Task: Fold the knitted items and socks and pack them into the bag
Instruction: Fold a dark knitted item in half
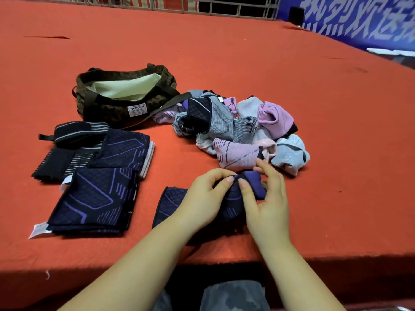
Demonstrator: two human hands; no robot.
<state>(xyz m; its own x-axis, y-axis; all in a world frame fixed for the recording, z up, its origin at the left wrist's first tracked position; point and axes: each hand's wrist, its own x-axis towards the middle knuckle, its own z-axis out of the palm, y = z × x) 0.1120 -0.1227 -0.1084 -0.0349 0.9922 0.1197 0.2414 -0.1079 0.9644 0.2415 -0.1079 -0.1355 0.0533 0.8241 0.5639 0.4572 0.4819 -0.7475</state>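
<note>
A navy and purple sock (170,203) lies on the red table near its front edge. My left hand (204,198) pinches its bunched toe end, and my right hand (267,198) pinches the same end from the right. Folded navy knits (94,198) and striped black ones (67,151) lie flat to the left. Behind them stands the open camouflage bag (125,93), its pale lining showing. A loose pile of pink, grey and navy socks (238,129) sits right of the bag, just beyond my hands.
The red table (224,52) stretches far back to a railing and a blue banner (359,19) at the right. The table's front edge (336,258) runs just below my wrists. The bag's strap lies over the pile's left edge.
</note>
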